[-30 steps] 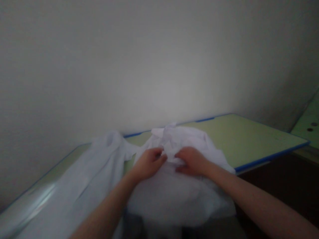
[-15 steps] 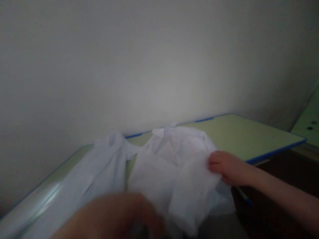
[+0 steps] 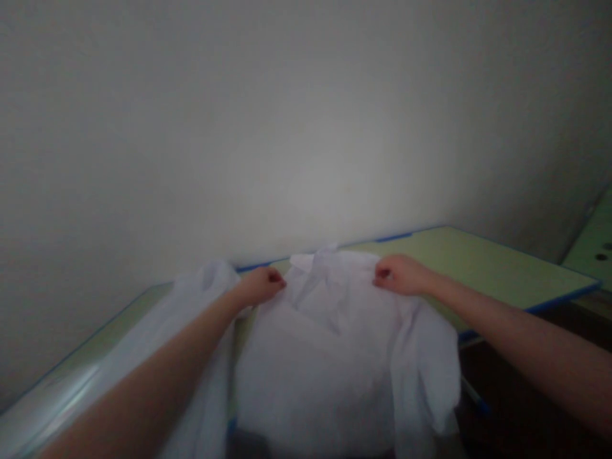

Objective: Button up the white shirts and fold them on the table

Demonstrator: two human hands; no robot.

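A white collared shirt (image 3: 325, 357) lies over the table, its collar toward the wall and its lower part hanging past the near edge. My left hand (image 3: 264, 285) pinches the shirt at its left shoulder area. On the other side, my right hand (image 3: 396, 275) has its fingers closed on the cloth near the right shoulder. One sleeve (image 3: 437, 363) drapes down at the right below my right hand. Another white cloth (image 3: 143, 350), perhaps a second garment, stretches along the left side, partly hidden under my left forearm.
The pale green table (image 3: 459, 261) has blue edging and stands against a grey wall (image 3: 306, 127). A shiny clear strip (image 3: 71, 395) lies at the lower left. At the far right is another green surface (image 3: 593, 236) with dark round spots. Below the table's right edge it is dark.
My left hand has moved up from the lower front to the shirt's left shoulder. My right hand has shifted up and left along the shirt, which now hangs more spread out.
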